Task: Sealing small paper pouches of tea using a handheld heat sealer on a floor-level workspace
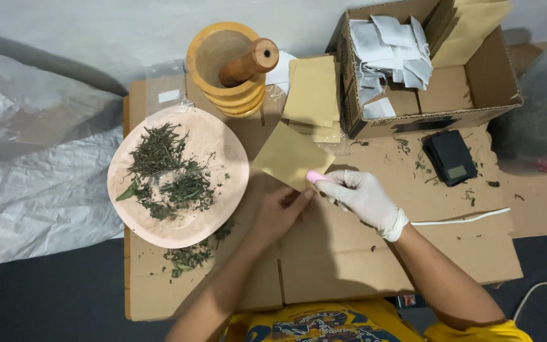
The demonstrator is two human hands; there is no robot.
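Flat tan paper pouch (291, 155) — both hands pinching.

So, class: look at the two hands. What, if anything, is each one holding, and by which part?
Both hands hold the tan paper envelope at its lower corner: the bare left hand pinches it, and the gloved right hand also grips a small pink object there.

Your right hand (363, 196) wears a white glove and holds something pink (317, 177); your left hand (280, 212) is bare. The envelope (292, 156) you hold is tan, like the stack (313, 92). The plate (223, 152) is pale pink, the herbs (163, 168) dark green, the mortar (213, 57) yellow wood, the scale (451, 156) black, the sachets (390, 54) white, your shirt (324, 323) yellow with a dark print.
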